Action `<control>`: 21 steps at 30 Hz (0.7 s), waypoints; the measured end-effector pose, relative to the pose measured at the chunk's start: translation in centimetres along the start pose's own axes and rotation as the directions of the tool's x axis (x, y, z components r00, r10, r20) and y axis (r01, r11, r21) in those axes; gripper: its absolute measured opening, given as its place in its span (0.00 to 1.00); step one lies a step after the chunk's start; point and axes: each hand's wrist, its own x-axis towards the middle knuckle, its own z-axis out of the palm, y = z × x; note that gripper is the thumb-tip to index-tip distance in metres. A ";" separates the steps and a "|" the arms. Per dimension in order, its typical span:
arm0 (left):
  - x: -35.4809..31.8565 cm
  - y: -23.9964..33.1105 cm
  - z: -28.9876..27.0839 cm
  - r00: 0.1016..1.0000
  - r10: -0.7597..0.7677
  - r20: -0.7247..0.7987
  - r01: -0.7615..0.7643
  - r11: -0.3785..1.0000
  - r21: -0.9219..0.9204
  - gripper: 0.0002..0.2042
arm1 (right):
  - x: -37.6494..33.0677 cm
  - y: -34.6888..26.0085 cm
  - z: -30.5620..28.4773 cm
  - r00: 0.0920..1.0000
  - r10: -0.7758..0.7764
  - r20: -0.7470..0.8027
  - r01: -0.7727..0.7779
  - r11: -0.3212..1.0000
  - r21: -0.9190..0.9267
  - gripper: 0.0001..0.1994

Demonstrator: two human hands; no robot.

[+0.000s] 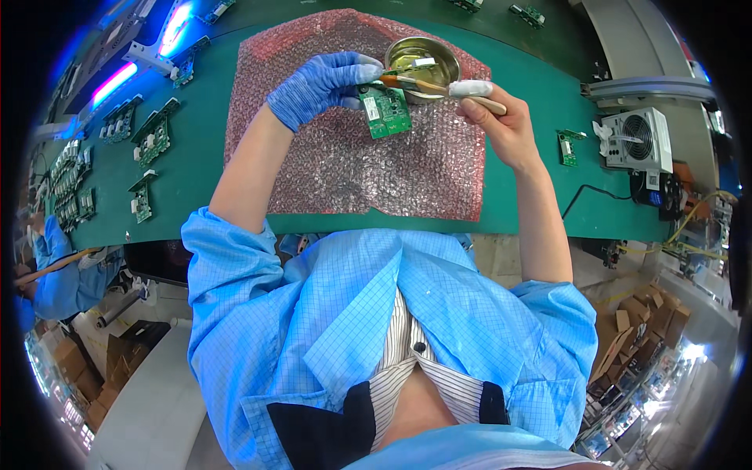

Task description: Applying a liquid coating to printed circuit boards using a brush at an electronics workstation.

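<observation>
My left hand (pixel 321 88), in a blue knit glove with pale fingertips, is closed on the upper left edge of a green circuit board (pixel 398 119). The board hangs tilted and carries a white label. In my bare right hand (pixel 511 129), white covers over a finger, is a brush (pixel 429 87) with a wooden handle. Its bristle end points left and lies at the board's upper edge; whether it touches is hard to tell. Just behind stands a round metal bowl (pixel 453 59) with yellowish liquid inside, partly hidden by the brush.
Pinkish bubble wrap (pixel 352 180) covers the middle of the green table (pixel 533 188). Several circuit boards (pixel 153 133) stand at the left near glowing tubes (pixel 113 84). A single board (pixel 567 147) and a small white fan unit (pixel 638 139) are at the right. Another person's blue sleeve (pixel 66 274) shows far left.
</observation>
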 end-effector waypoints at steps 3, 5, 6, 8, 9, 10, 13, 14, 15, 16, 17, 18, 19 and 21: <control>-0.2 0.2 0.2 0.999 0.034 0.008 -0.034 0.999 0.035 0.24 | 0.4 0.0 0.3 1.000 -0.002 0.030 0.004 0.998 -0.068 0.11; -0.3 0.1 0.3 0.999 0.051 0.007 -0.051 0.998 0.042 0.24 | 0.5 0.0 0.4 1.000 0.015 0.017 -0.014 0.995 -0.095 0.11; -0.2 0.0 0.3 0.998 0.056 0.003 -0.056 0.997 0.050 0.23 | 0.5 0.0 0.4 0.999 0.036 -0.004 -0.037 0.996 -0.087 0.11; -0.1 -0.3 0.4 0.998 0.060 -0.003 -0.060 0.997 0.037 0.22 | 0.2 0.2 0.6 0.997 0.061 -0.055 -0.064 0.996 -0.058 0.11; 0.2 -0.5 0.4 0.998 0.062 -0.006 -0.062 0.998 0.016 0.21 | 0.0 0.3 0.7 0.995 0.063 -0.083 -0.067 0.997 -0.039 0.11; 0.4 -0.7 0.4 0.998 0.066 -0.009 -0.066 0.998 -0.005 0.20 | -0.1 0.5 0.8 0.994 0.047 -0.103 -0.050 0.999 -0.022 0.11; 0.7 -1.5 0.3 0.994 0.081 -0.071 -0.086 0.994 -0.074 0.18 | -1.3 1.1 1.4 0.983 0.114 -0.145 -0.111 0.993 0.025 0.11; 0.7 -1.7 0.3 0.993 0.072 -0.090 -0.080 0.993 -0.082 0.18 | -1.8 1.3 1.6 0.984 0.123 -0.128 -0.120 0.992 0.026 0.11; 0.7 -1.8 0.1 0.992 0.072 -0.102 -0.081 0.993 -0.088 0.17 | -2.2 1.4 1.8 0.985 0.131 -0.113 -0.129 0.991 0.022 0.11; 0.8 -1.9 0.0 0.990 0.058 -0.132 -0.069 0.994 -0.079 0.17 | -2.6 1.4 1.8 0.984 0.143 -0.103 -0.142 0.990 0.013 0.10; 0.7 -2.0 -0.1 0.989 0.079 -0.129 -0.090 0.992 -0.084 0.17 | -3.0 1.3 1.6 0.984 0.165 -0.073 -0.165 0.986 0.013 0.10; 0.6 -2.1 -0.2 0.986 0.084 -0.143 -0.096 0.993 -0.072 0.17 | -3.2 1.3 1.5 0.986 0.147 -0.081 -0.147 0.989 0.005 0.10; 0.6 -2.0 -0.2 0.984 0.094 -0.154 -0.103 0.993 -0.055 0.17 | -3.3 1.1 1.5 0.987 0.130 -0.091 -0.131 0.991 -0.008 0.09; 0.6 -1.8 -0.3 0.985 0.080 -0.150 -0.088 0.995 -0.048 0.17 | -3.1 0.8 1.6 0.991 0.054 -0.126 -0.060 0.997 -0.041 0.09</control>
